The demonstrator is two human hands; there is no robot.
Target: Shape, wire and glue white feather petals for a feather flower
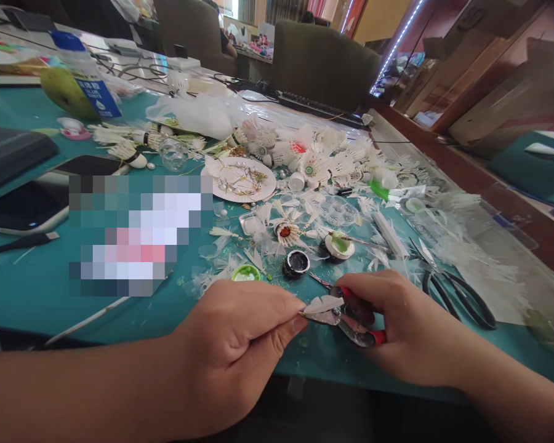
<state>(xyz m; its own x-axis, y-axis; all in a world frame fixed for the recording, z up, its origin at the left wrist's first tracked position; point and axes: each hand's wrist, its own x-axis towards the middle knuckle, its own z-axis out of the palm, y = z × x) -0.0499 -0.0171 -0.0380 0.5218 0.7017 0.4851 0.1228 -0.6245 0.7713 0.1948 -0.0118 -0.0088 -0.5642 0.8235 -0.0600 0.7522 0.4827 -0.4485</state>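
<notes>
My left hand (249, 338) is closed, thumb and forefinger pinching the base of a small white feather piece (325, 304). Around the red-handled pliers (357, 332) wraps my right hand (397, 326); their metal jaws lie right against the feather piece, close to my left fingertips. I cannot tell whether the jaws grip it. A pointed metal tip (321, 281) shows behind my right hand, its other end hidden. Just beyond my hands stand a black paint pot (297, 263), a pot of pale green paint (339, 246) and a bright green lid or dish (246, 273).
Black-handled scissors (457, 289) lie at right. Farther back are a heap of shuttlecocks (323, 154), a white plate (221, 192) with wire bits, and loose feathers. At left are a phone (23, 200), a blue-capped bottle (92, 86) and a white cable (90, 320).
</notes>
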